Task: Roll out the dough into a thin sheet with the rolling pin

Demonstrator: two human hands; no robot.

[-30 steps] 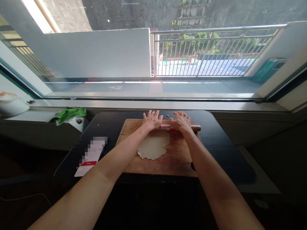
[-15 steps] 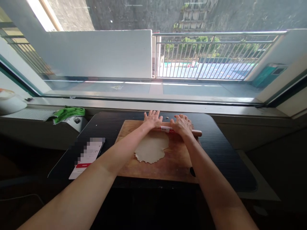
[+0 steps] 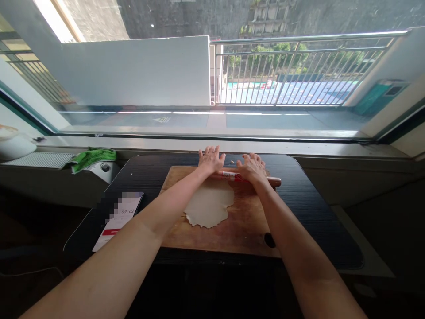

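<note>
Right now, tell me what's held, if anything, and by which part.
No closed grip shows: the left hand rests open over the left part of the rolling pin, the right hand just inside its right end.

Left hand (image 3: pixel 210 160) and right hand (image 3: pixel 253 167) show their backs, fingers (image 3: pixel 217 150) spread and pointing forward — thumbs (image 3: pixel 222 157) turned inward, near each other. Behind the fingers, wrists (image 3: pixel 202 172) and bare forearms (image 3: pixel 156 223) slant back, diverging.

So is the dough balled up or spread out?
Spread out: the dough lies as a flat sheet on the board, its ragged near edge in plain view.
</note>
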